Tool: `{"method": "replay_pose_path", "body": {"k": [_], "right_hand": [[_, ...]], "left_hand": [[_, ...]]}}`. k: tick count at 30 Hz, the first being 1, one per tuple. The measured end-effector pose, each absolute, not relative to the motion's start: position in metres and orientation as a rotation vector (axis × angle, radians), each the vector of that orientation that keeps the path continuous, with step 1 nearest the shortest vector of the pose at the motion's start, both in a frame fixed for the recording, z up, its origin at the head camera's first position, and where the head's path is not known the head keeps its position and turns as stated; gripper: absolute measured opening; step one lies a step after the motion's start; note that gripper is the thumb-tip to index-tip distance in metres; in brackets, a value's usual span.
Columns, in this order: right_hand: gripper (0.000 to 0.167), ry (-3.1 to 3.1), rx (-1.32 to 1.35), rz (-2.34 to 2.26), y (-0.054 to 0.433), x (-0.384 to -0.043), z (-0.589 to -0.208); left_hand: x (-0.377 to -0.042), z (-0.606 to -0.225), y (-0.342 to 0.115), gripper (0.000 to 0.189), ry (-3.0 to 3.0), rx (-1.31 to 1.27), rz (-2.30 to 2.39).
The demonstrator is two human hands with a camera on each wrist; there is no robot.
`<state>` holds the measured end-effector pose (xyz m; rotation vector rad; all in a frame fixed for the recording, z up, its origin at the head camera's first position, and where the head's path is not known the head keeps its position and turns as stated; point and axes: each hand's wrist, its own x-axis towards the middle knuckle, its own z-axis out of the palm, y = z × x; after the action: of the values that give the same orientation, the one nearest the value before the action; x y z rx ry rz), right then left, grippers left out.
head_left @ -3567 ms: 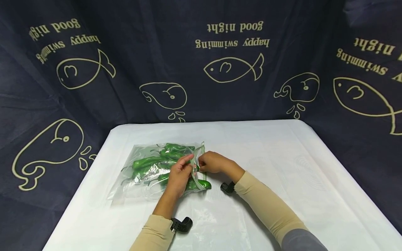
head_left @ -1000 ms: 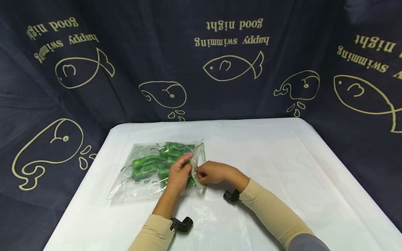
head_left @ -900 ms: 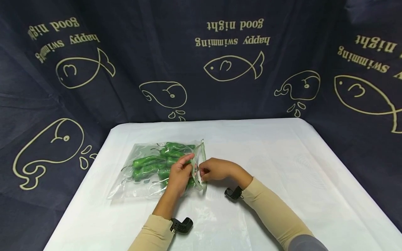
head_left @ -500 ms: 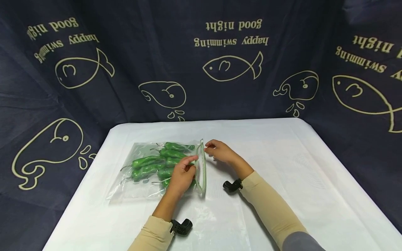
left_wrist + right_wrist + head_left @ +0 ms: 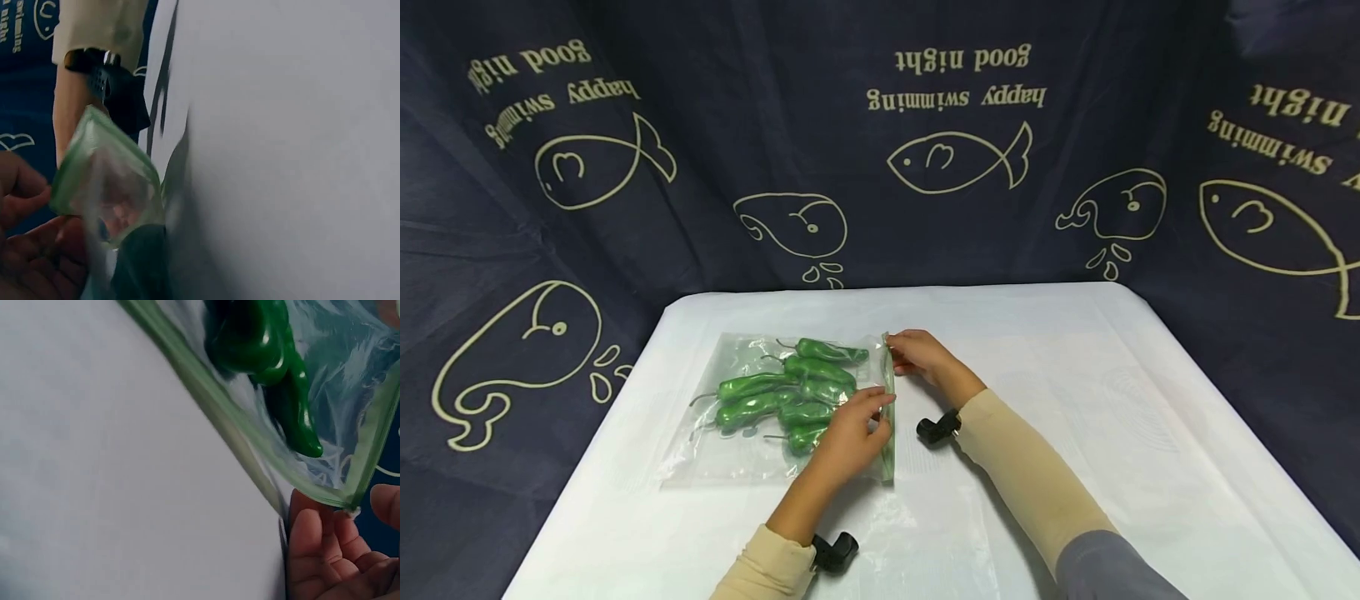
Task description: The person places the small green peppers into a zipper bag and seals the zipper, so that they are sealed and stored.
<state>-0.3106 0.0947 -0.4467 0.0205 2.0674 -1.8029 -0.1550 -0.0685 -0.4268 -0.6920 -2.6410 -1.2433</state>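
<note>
A clear zip bag [image 5: 700, 467] lies flat on the table with several long green peppers [image 5: 752, 408] inside. Its green-edged mouth [image 5: 889, 458] faces right. My left hand [image 5: 852, 435] lies over the mouth side, fingertips at the green strip. In the left wrist view, the thumb and fingers [image 5: 47, 256] stand apart beside the green edge. At the far corner of the mouth is my right hand [image 5: 923, 354]. The right wrist view shows bent fingers [image 5: 312, 540] under the corner, the thumb [image 5: 384, 503] slightly apart. Two green strips [image 5: 206, 394] meet at this corner.
A white-covered table [image 5: 1075, 375] extends to the right of the bag. Behind it hangs a dark blue curtain [image 5: 880, 242] with fish and whale drawings. Black cameras [image 5: 938, 429] are worn at both wrists, below the hands.
My right hand has withdrawn from the mouth's middle and moved up to its far corner. My left hand has shifted right onto the edge. The bag's mouth looks straighter, with peppers fully inside.
</note>
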Motion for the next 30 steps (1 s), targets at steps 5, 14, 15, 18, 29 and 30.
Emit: {"method": "replay_pose_path", "body": {"k": [5, 14, 15, 18, 29, 30], "right_hand": [[0.025, 2.075, 0.036, -1.799, 0.094, -0.314, -0.449], [0.018, 2.012, 0.043, -1.881, 0.097, -0.317, -0.456], [0.018, 2.008, 0.040, -1.887, 0.098, -0.317, -0.456], [0.018, 1.997, 0.039, -1.903, 0.099, -0.316, -0.458], [0.019, 2.019, 0.001, -1.918, 0.102, -0.315, -0.460], [0.018, 2.014, 0.004, -1.926, 0.101, -0.315, -0.461]], "left_hand": [[-0.147, -0.424, -0.065, 0.032, -2.794, -0.830, -0.945], [-0.129, -0.423, -0.056, 0.025, -2.920, -1.000, -0.659], [-0.128, -0.423, -0.056, 0.023, -2.931, -1.029, -0.622], [-0.122, -0.423, -0.057, 0.014, -2.932, -1.126, -0.521], [-0.155, -0.373, -0.078, 0.032, -2.955, -1.079, -0.630], [-0.163, -0.366, -0.080, 0.034, -2.985, -1.046, -0.576]]}}
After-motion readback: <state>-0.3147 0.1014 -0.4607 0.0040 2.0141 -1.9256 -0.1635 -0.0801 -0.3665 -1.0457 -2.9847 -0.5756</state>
